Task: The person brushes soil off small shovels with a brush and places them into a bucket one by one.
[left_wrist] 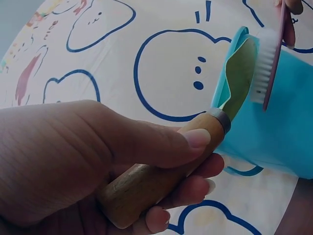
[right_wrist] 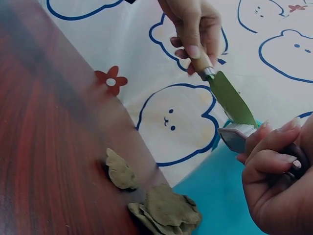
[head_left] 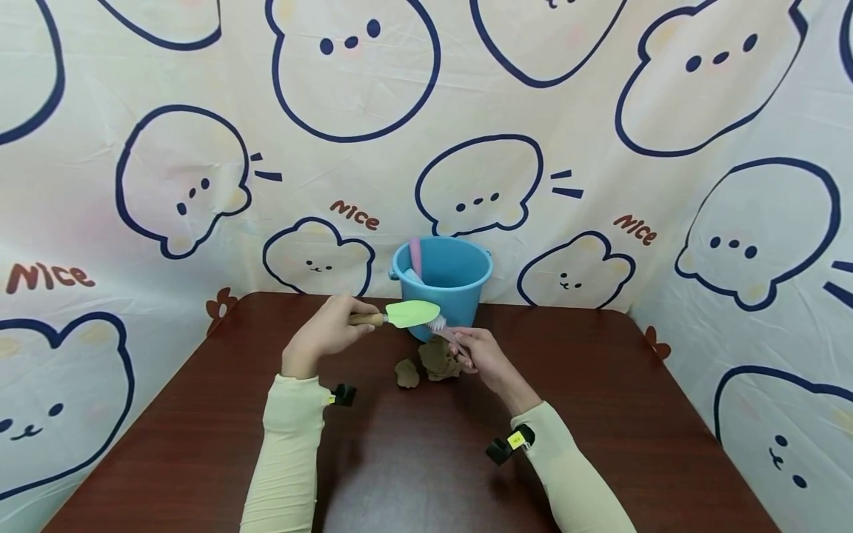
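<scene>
My left hand (head_left: 328,327) grips the wooden handle of a small trowel (head_left: 413,314) with a light green blade. The blade points right and is held above the table. In my right hand (head_left: 488,357) is a pinkish brush (head_left: 453,338) with white bristles. Its bristles (left_wrist: 264,66) meet the blade's surface in the left wrist view. In the right wrist view the brush head sits at the blade's tip. Below the hands lie a large brownish clay-like lump (right_wrist: 168,210) and a smaller piece (right_wrist: 121,171).
A blue bucket (head_left: 453,300) stands at the table's back edge, just behind the tools. A pink handle (head_left: 416,256) and a light blue item stick up inside it. The dark wooden table (head_left: 413,459) meets a cartoon-printed cloth behind and on both sides.
</scene>
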`<state>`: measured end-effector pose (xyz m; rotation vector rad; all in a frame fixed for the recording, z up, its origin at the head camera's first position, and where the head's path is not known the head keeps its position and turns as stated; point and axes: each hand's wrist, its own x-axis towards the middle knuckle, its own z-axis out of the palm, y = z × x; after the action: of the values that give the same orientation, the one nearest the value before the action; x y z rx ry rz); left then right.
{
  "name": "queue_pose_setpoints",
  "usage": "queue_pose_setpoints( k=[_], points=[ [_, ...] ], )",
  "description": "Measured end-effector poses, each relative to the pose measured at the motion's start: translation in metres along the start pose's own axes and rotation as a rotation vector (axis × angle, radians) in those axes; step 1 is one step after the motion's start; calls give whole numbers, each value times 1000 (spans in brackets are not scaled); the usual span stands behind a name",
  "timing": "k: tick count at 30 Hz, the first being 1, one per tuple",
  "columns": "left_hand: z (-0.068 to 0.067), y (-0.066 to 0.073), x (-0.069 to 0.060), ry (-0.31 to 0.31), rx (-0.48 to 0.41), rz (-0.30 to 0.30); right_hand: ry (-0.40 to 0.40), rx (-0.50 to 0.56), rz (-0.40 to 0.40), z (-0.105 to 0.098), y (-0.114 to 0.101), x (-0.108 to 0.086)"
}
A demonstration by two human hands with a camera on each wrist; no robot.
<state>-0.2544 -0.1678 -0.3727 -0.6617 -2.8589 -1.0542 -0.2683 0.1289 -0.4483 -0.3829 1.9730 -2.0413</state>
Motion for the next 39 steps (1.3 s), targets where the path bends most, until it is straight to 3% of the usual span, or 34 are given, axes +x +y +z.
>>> queue_pose_setpoints(
  k=[8,15,26,30,39],
  points=[
    [-8,-2,-5,27,44,20,17,18,7,-8,-5,0],
    [-9,-2,-8,34,9,47,6,16,10,-6,-2,1],
    [7,9,3,19,-31,104,-95,-36,18,19,9,1],
    [13,13,8,7,-58,124,-106,-49,3,27,9,-1],
    [20,16,11,0,-71,101,-88,2,-35,27,6,-2]
  ],
)
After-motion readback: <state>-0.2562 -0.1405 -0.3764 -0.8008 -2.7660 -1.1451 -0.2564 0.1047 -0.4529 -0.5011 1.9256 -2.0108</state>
